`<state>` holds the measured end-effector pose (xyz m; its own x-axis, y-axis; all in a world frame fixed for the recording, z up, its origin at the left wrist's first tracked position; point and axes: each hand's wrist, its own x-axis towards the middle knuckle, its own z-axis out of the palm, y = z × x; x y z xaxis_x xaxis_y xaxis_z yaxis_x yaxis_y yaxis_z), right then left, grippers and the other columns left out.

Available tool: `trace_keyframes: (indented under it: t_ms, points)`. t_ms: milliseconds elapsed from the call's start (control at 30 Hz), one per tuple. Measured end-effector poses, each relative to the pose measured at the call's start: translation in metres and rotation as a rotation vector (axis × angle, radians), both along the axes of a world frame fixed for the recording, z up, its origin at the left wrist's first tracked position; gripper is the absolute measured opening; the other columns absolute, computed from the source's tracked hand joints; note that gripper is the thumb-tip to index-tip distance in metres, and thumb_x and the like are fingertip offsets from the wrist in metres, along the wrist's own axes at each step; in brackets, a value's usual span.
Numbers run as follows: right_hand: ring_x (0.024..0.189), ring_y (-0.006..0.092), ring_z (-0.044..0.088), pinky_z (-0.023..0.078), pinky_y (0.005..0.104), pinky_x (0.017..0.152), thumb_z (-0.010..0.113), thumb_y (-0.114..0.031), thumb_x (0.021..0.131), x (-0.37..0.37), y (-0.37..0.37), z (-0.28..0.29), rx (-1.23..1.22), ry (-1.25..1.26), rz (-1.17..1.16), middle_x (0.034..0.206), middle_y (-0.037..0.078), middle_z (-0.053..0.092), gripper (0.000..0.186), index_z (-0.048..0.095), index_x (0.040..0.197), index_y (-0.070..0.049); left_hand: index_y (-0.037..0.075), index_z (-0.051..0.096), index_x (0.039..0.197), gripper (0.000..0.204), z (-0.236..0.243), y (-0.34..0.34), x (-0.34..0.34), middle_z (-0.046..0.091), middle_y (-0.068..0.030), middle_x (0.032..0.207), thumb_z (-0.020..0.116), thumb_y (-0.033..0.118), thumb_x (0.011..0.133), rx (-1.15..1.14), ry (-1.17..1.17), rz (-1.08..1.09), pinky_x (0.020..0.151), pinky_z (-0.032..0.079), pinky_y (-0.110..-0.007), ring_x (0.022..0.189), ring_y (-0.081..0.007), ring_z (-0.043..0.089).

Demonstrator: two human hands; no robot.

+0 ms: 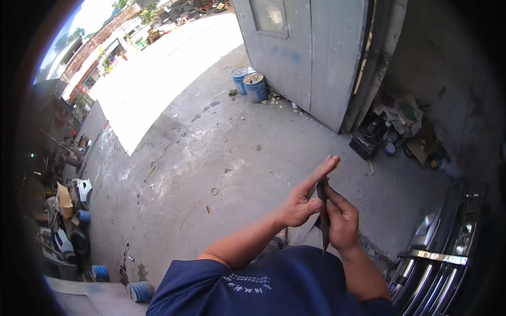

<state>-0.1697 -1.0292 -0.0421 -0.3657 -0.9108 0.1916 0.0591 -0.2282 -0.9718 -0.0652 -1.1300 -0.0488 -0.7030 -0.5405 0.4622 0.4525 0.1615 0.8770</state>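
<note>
Strip (324, 229) between left grip (301, 207), right grip (343, 221)

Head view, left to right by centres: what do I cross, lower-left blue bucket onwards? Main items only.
Lower-left blue bucket → pair of blue buckets → left hand → thin dark piece → right hand → chrome-barred part.

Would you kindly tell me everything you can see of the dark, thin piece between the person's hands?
The dark, thin piece looks dull and brownish-grey, with no separate parts visible. It shows nearly edge-on as a narrow strip, tapering toward its lower end, near the navy shirt. It is raised above the floor, between the left hand and the right hand, whose fingers bear on its right side. Its broad faces are mostly out of sight; its material is unclear.
</note>
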Motion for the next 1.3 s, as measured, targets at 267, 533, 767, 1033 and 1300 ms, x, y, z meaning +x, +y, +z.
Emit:
trace_keyframes:
  t_ms: [267, 533, 767, 1033, 1300]
  points:
    - [0.082, 0.0104, 0.056, 0.046, 0.0244, 0.074, 0.048, -0.003, 0.095, 0.001, 0.01, 0.0, 0.022, -0.068, 0.043, 0.091, 0.008, 0.062, 0.034, 0.057, 0.127, -0.006, -0.003, 0.018, 0.147, 0.096, -0.003, -0.002, -0.011, 0.026, -0.0191, 0.151, 0.044, 0.067, 0.088, -0.101, -0.024, 0.017, 0.106, 0.03, -0.037, 0.138, -0.028, 0.028]
    - [0.068, 0.0187, 0.054, 0.045, 0.0276, 0.066, 0.051, -0.003, 0.093, -0.018, 0.01, -0.002, -0.099, 0.339, -0.188, 0.075, 0.008, 0.054, 0.031, 0.063, 0.121, -0.007, -0.001, 0.031, 0.144, 0.079, -0.01, 0.002, 0.006, 0.038, -0.015, 0.145, 0.047, 0.057, 0.092, -0.07, -0.243, 0.028, 0.103, 0.035, -0.036, 0.13, -0.0237, 0.04]
    - [0.066, 0.0105, 0.045, 0.039, 0.0229, 0.062, 0.05, -0.002, 0.094, -0.053, 0.006, 0.004, -0.076, 0.469, -0.378, 0.076, 0.003, 0.051, 0.031, 0.063, 0.122, -0.007, 0.006, 0.041, 0.141, 0.053, -0.009, -0.009, 0.019, 0.044, -0.0146, 0.142, 0.046, 0.036, 0.098, -0.422, -0.511, -0.221, 0.101, 0.039, -0.039, 0.128, -0.0301, 0.043]
    - [0.06, 0.0216, 0.047, 0.042, 0.0292, 0.057, 0.058, 0.004, 0.083, -0.054, 0.024, -0.021, -0.056, 0.837, -0.224, 0.074, 0.009, 0.047, 0.039, 0.066, 0.118, -0.011, 0.009, 0.03, 0.147, 0.055, -0.014, -0.001, 0.018, 0.05, -0.0114, 0.133, 0.042, 0.034, 0.1, 0.758, -0.153, -0.362, 0.093, 0.047, -0.04, 0.116, -0.0221, 0.051]
    - [0.065, 0.0215, 0.052, 0.045, 0.0292, 0.061, 0.059, -0.006, 0.087, -0.087, 0.002, 0.018, -0.122, 0.772, -0.306, 0.075, 0.01, 0.052, 0.032, 0.066, 0.118, -0.012, 0.01, 0.027, 0.148, 0.055, -0.024, -0.016, 0.035, 0.047, -0.0129, 0.135, 0.045, 0.029, 0.099, 0.614, -0.598, -0.375, 0.092, 0.049, -0.044, 0.121, -0.0253, 0.05]
